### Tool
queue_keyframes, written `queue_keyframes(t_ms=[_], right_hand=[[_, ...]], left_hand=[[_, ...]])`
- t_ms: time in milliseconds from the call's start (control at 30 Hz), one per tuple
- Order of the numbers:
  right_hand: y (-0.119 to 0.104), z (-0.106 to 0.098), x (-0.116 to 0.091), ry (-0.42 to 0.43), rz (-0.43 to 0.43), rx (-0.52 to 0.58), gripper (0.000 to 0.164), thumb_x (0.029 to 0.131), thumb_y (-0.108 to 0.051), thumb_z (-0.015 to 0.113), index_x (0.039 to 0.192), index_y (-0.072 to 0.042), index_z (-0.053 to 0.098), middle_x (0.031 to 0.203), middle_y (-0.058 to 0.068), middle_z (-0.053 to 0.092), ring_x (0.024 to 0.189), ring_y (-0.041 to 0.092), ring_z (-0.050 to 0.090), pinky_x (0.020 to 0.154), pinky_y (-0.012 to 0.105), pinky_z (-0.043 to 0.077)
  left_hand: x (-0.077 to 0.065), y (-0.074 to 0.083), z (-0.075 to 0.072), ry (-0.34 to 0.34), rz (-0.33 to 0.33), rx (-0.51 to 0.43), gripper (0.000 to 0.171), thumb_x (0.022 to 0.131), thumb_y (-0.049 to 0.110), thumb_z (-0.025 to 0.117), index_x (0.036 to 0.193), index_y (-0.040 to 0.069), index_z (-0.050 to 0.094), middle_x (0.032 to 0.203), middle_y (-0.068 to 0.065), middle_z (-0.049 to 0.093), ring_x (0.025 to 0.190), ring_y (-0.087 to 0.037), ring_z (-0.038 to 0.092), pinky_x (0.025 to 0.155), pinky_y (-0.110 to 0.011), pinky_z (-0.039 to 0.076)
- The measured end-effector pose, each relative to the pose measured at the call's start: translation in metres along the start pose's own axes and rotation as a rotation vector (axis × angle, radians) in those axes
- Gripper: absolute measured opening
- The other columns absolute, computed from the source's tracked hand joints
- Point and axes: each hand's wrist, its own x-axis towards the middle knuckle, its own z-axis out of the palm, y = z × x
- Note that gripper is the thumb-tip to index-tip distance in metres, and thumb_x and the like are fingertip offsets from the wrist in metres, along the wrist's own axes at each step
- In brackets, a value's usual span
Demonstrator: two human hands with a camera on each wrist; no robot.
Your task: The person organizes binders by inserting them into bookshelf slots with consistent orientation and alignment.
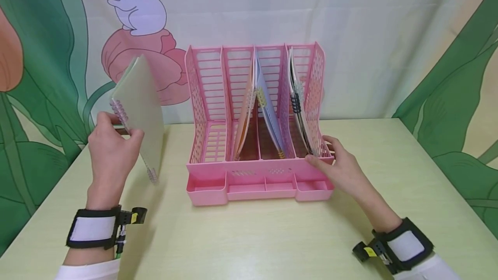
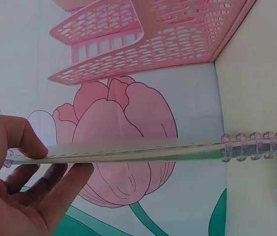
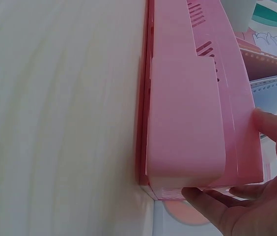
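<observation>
Pale green spiral-bound notebook (image 1: 141,113) pinched at its ring edge in left hand (image 1: 110,152), up off the table at about 9 o'clock from the pink slotted plastic file rack (image 1: 256,120). Right hand (image 1: 342,167) curled round rack's corner at 4 o'clock. Best bet: keep rack braced, tip notebook upright, lower spine-down into an empty left slot, probably.
</observation>
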Motion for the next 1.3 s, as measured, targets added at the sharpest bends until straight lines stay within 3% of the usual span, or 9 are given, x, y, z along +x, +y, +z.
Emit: queue_keyframes(t_ms=[367,500,667,1300], right_hand=[[0.0,-0.001,0.001,0.003,-0.004,0.0,0.093,0.095,-0.054,0.069,0.16,-0.006,0.025,0.156,0.026,0.038,0.13,0.043,0.051,0.103,0.06,0.047],[0.001,0.0,0.001,0.003,-0.004,-0.002,0.092,0.095,-0.054,0.069,0.16,-0.005,0.025,0.156,0.026,0.038,0.13,0.043,0.051,0.103,0.06,0.047],[0.0,0.0,0.001,0.003,-0.004,-0.004,0.091,0.096,-0.052,0.069,0.16,-0.005,0.025,0.156,0.026,0.038,0.13,0.043,0.051,0.102,0.06,0.047],[-0.001,0.001,-0.001,0.0,-0.001,-0.017,0.092,0.096,-0.053,0.069,0.161,-0.005,0.023,0.157,0.027,0.037,0.132,0.044,0.049,0.103,0.062,0.046]], left_hand=[[0.0,-0.004,0.0,-0.057,-0.045,0.021,0.044,0.098,0.021,0.056,0.129,-0.008,0.044,0.128,-0.029,0.059,0.106,-0.043,0.065,0.075,-0.05,0.056],[0.0,-0.007,0.0,-0.073,-0.046,0.025,0.045,0.098,0.022,0.058,0.129,-0.008,0.044,0.125,-0.028,0.06,0.103,-0.042,0.066,0.067,-0.033,0.054],[-0.002,-0.012,0.001,-0.067,-0.038,0.02,0.04,0.096,0.02,0.059,0.123,-0.008,0.05,0.117,-0.025,0.061,0.098,-0.038,0.068,0.056,-0.012,0.041],[-0.006,-0.016,0.001,-0.034,-0.053,0.025,0.037,0.098,0.027,0.06,0.115,-0.006,0.06,0.107,-0.022,0.067,0.093,-0.036,0.068,0.055,-0.014,0.041]])
